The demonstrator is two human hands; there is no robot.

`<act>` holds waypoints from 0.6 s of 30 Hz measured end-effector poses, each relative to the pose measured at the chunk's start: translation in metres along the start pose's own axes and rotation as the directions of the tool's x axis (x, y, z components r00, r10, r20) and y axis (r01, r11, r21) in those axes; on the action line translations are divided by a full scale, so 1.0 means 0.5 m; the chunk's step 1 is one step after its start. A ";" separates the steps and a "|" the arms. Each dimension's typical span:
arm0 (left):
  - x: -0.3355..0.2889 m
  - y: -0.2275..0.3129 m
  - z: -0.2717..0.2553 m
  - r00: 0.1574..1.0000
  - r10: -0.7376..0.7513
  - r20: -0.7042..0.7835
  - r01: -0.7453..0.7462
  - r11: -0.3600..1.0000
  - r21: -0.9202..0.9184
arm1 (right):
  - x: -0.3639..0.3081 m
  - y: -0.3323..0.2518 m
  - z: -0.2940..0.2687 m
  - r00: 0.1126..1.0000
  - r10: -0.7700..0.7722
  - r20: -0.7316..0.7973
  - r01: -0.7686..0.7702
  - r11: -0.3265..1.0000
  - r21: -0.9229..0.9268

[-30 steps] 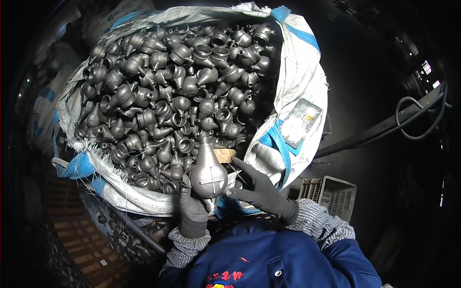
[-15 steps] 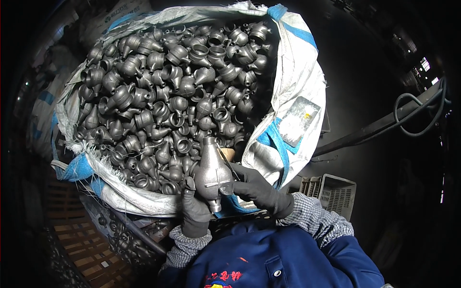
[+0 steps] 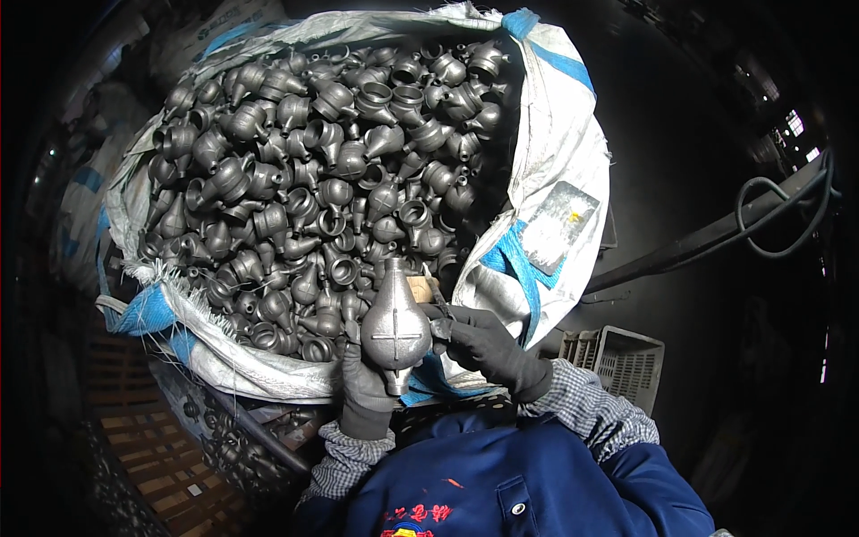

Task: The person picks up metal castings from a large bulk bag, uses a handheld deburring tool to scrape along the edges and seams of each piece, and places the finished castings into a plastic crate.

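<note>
My left hand (image 3: 365,380), in a dark grey glove, is closed around the lower left side of a bulb-shaped grey metal casting (image 3: 395,327). The casting stands with its narrow neck pointing away from me and a raised cross ridge facing up. Just to its right, my right hand (image 3: 479,345), gloved too, grips a thin, flat, dark tool (image 3: 435,286); its exact kind is unclear. The tool's tip points away from me, apart from the casting. A tan, wood-coloured piece (image 3: 419,288) shows between casting and tool.
A large white woven sack (image 3: 559,134) with blue straps holds a heap of similar castings (image 3: 304,179). At right are a pale plastic crate (image 3: 631,362) and a slanting bar (image 3: 698,237) with a looped cable. Brown slatted crates (image 3: 170,456) stand lower left.
The casting has turned in my left hand, bringing its cross ridge from the right side to the middle. My right hand's tool has swung away from the casting to the right.
</note>
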State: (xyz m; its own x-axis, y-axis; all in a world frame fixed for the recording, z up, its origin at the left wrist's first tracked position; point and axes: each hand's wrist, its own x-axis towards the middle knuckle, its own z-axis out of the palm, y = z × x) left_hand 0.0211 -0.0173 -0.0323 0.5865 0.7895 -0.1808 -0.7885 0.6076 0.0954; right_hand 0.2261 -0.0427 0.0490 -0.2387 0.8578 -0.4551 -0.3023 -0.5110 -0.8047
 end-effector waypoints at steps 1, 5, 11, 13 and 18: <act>0.001 -0.003 0.010 1.000 -0.008 -0.011 0.007 1.000 -0.025 | 0.004 0.004 -0.008 0.999 0.034 -0.007 -0.034 0.999 0.034; 0.002 -0.008 0.001 0.994 -0.101 -0.050 0.097 0.992 -0.085 | 0.025 -0.014 -0.018 0.966 -0.207 -0.154 0.186 0.972 -0.142; 0.009 -0.029 0.009 0.959 -0.151 -0.240 0.152 0.988 -0.014 | 0.043 -0.059 -0.020 0.987 -0.160 -0.025 0.148 0.955 -0.256; 0.010 -0.029 -0.006 0.955 -0.098 -0.281 0.111 0.993 0.028 | 0.044 -0.053 -0.028 0.981 -0.177 -0.081 0.154 0.961 -0.228; -0.008 0.008 -0.002 0.987 -0.004 -0.163 0.104 0.786 0.609 | 0.064 0.027 -0.064 0.835 -0.522 -0.173 0.392 0.786 -0.478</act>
State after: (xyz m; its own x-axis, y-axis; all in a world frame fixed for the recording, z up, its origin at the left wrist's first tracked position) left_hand 0.0155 -0.0182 -0.0324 0.5514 0.7625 -0.3385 -0.4464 0.6124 0.6524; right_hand 0.2440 -0.0204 0.0113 0.1184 0.9926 -0.0259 0.1098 -0.0390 -0.9932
